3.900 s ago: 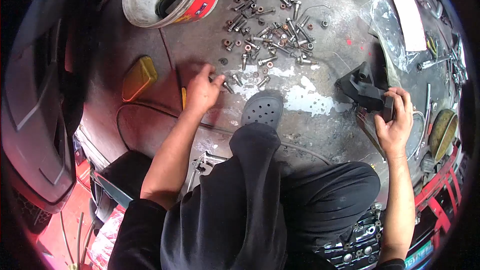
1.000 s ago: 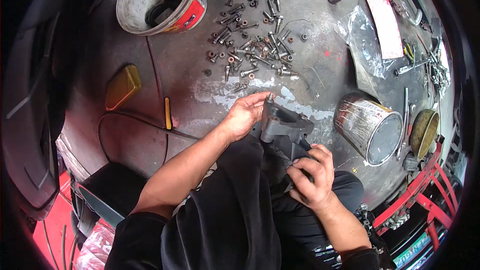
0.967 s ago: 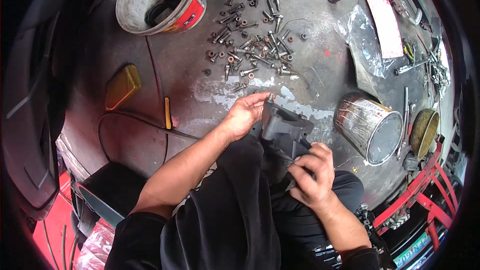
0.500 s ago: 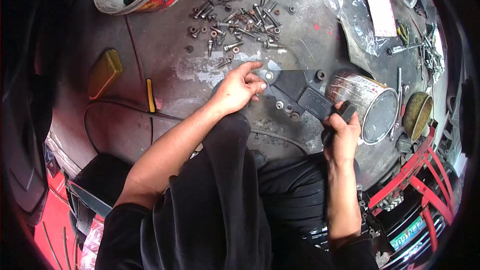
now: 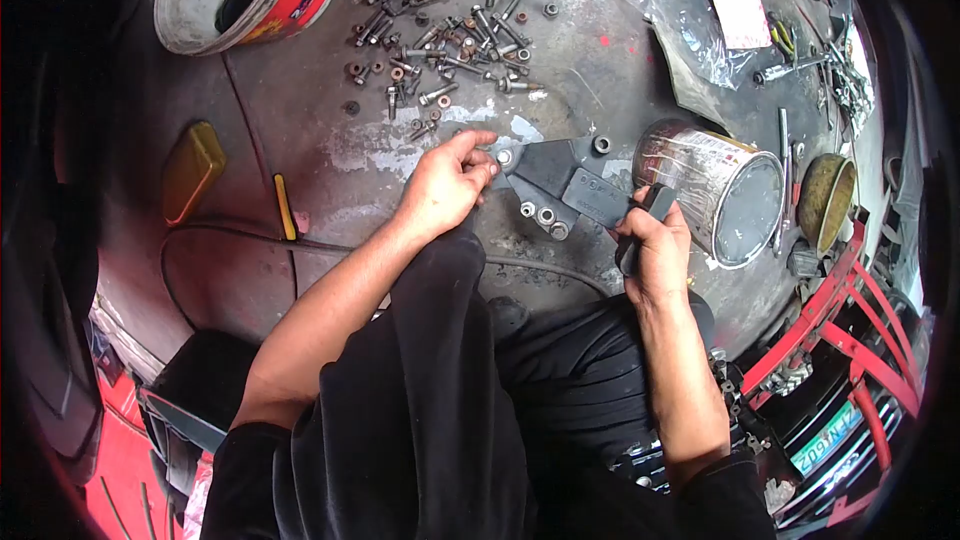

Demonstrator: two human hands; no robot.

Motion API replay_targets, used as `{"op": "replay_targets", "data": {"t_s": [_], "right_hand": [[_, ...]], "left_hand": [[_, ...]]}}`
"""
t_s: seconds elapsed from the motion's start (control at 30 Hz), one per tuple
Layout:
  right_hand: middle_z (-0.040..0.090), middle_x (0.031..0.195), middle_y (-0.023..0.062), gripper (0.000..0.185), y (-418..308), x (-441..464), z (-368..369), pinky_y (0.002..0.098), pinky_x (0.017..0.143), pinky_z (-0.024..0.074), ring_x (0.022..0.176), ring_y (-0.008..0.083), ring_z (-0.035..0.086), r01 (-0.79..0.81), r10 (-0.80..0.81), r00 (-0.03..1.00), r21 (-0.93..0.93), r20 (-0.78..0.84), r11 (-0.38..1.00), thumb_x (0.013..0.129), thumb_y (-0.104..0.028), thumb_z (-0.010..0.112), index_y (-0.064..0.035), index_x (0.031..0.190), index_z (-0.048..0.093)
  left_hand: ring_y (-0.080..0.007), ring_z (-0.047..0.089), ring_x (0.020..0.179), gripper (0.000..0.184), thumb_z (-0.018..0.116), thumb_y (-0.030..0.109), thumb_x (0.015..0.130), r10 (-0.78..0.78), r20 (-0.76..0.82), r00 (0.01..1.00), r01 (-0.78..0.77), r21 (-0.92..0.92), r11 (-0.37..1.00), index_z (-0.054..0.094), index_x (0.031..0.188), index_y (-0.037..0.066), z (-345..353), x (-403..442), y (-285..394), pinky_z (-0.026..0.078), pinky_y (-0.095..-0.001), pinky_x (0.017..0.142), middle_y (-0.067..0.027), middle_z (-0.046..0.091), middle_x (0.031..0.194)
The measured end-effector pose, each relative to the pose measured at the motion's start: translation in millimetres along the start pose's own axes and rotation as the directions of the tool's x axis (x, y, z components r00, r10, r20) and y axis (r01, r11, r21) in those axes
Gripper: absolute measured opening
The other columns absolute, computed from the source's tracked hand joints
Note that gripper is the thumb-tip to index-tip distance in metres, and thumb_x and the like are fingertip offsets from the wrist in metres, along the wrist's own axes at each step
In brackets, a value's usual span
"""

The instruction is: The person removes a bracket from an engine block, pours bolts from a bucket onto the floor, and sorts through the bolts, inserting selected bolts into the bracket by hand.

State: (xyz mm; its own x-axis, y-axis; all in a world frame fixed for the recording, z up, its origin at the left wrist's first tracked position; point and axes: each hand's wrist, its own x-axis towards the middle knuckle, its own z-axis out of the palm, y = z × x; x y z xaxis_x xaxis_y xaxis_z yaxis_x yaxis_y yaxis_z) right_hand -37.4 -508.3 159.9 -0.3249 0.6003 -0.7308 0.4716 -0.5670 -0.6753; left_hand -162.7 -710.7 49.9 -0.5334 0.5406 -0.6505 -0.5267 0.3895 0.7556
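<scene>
A dark metal bracket [image 5: 585, 190] with raised lettering and several round bosses or nuts is held above the floor in front of my knees. My right hand [image 5: 657, 245] is wrapped round its right end, where a black block-like part [image 5: 657, 202] sticks out above the fingers. At the other end, the thumb and index finger of my left hand [image 5: 447, 183] close about the bracket's tip beside a light round nut or bolt head [image 5: 504, 157]. The remaining left fingers are curled and partly hidden. Just right of the bracket lies a paint-stained can [image 5: 690, 168] on its side.
Loose bolts and nuts [image 5: 440, 55] spread over the floor [image 5: 350, 180] ahead. A bucket [image 5: 185, 0] stands far left, with a yellow block [image 5: 195, 172] and a yellow-handled tool [image 5: 285, 208] nearer. Hand tools [image 5: 795, 68], a round bowl [image 5: 828, 202] and a red frame [image 5: 810, 310] lie right.
The whole view has shifted, so most things sit further left. The bracket is tilted differently and shows more of its lower bosses. Both hands stay at its ends.
</scene>
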Motion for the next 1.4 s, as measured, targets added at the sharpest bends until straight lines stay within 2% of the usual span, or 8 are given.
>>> {"op": "replay_targets", "data": {"t_s": [0.23, 0.3, 0.37, 0.47, 0.7, 1.0, 1.17, 1.4], "right_hand": [[0.058, 0.087, -0.0033, 0.031, 4, -9, 2, 0.0235, 0.075, 0.0439, 0.079, 0.0085, 0.054, 0.255, -0.257, 0.965, -0.366, 0.044, 0.895, 0.071, 0.004, 0.068, -0.0059, 0.098, 0.061], [0.058, 0.093, 0.0000, 0.029, 3, -15, 6, 0.0253, 0.080, 0.0454, 0.086, 0.0117, 0.056, 0.271, -0.273, 0.961, -0.379, 0.050, 0.885, 0.068, 0.003, 0.068, -0.0045, 0.095, 0.062], [0.057, 0.100, 0.0049, 0.028, 2, -21, 10, 0.0270, 0.085, 0.0459, 0.094, 0.0168, 0.057, 0.577, -0.560, 0.793, -0.594, 0.241, 0.561, 0.064, 0.004, 0.067, -0.0020, 0.091, 0.062], [0.055, 0.105, 0.0081, 0.028, -1, -29, 18, 0.0290, 0.091, 0.0451, 0.100, 0.0208, 0.057, 0.580, -0.542, 0.801, -0.549, 0.253, 0.602, 0.061, 0.005, 0.066, 0.0005, 0.089, 0.061], [0.055, 0.102, 0.0068, 0.028, 0, -31, 18, 0.0286, 0.091, 0.0425, 0.098, 0.0199, 0.055, 0.560, -0.522, 0.817, -0.551, 0.244, 0.619, 0.062, 0.006, 0.063, -0.0001, 0.089, 0.060], [0.055, 0.103, 0.0062, 0.028, 2, -25, 8, 0.0283, 0.094, 0.0400, 0.099, 0.0193, 0.055, 0.513, -0.501, 0.845, -0.544, 0.185, 0.664, 0.063, 0.004, 0.062, -0.0009, 0.090, 0.059], [0.056, 0.104, 0.0067, 0.028, 2, -25, 12, 0.0295, 0.095, 0.0406, 0.101, 0.0198, 0.055, 0.542, -0.537, 0.820, -0.566, 0.196, 0.621, 0.063, 0.004, 0.063, -0.0012, 0.091, 0.061], [0.055, 0.102, 0.0064, 0.027, 5, -13, 9, 0.0298, 0.093, 0.0420, 0.098, 0.0203, 0.055, 0.399, -0.457, 0.887, -0.596, 0.060, 0.697, 0.064, 0.004, 0.065, -0.0009, 0.091, 0.062]], "left_hand": [[-0.0121, 0.065, 0.079, 0.034, 0.065, 0.003, 0.092, 0.068, -0.022, 0.997, -0.062, 0.194, 0.979, 0.059, 0.125, -0.003, 3, -8, 2, 0.055, -0.0285, 0.069, -0.0101, 0.071, 0.097], [-0.0150, 0.068, 0.085, 0.033, 0.068, 0.006, 0.090, 0.155, -0.062, 0.986, -0.123, 0.361, 0.924, 0.060, 0.120, -0.004, 9, -10, 7, 0.056, -0.0309, 0.074, -0.0129, 0.073, 0.097], [-0.0173, 0.070, 0.089, 0.033, 0.071, 0.010, 0.088, 0.117, -0.081, 0.990, -0.083, 0.335, 0.938, 0.061, 0.116, -0.004, 11, -8, 11, 0.056, -0.0320, 0.078, -0.0142, 0.073, 0.097], [-0.0171, 0.070, 0.084, 0.029, 0.071, 0.010, 0.088, 0.085, -0.133, 0.988, -0.044, 0.286, 0.957, 0.061, 0.112, -0.004, 10, -3, 12, 0.055, -0.0318, 0.074, -0.0131, 0.074, 0.094], [-0.0458, 0.066, 0.080, 0.024, 0.071, 0.017, 0.085, 0.296, -0.179, 0.938, -0.157, 0.540, 0.827, 0.059, 0.093, -0.002, 22, 0, 6, 0.052, -0.0517, 0.071, -0.0254, 0.066, 0.079], [-0.0438, 0.067, 0.081, 0.029, 0.069, 0.029, 0.086, 0.200, -0.150, 0.968, -0.053, 0.656, 0.753, 0.064, 0.086, 0.000, 28, 10, 12, 0.052, -0.0522, 0.073, -0.0242, 0.067, 0.078], [-0.0381, 0.069, 0.082, 0.029, 0.071, 0.029, 0.077, 0.005, -0.245, 0.970, 0.138, 0.561, 0.816, 0.068, 0.084, 0.002, 22, 3, 31, 0.054, -0.0464, 0.074, -0.0205, 0.070, 0.082], [-0.0284, 0.072, 0.080, 0.025, 0.070, 0.025, 0.082, 0.181, -0.514, 0.839, 0.118, 0.496, 0.860, 0.071, 0.092, 0.003, -45, 1, -8, 0.055, -0.0387, 0.073, -0.0177, 0.073, 0.086]]}}
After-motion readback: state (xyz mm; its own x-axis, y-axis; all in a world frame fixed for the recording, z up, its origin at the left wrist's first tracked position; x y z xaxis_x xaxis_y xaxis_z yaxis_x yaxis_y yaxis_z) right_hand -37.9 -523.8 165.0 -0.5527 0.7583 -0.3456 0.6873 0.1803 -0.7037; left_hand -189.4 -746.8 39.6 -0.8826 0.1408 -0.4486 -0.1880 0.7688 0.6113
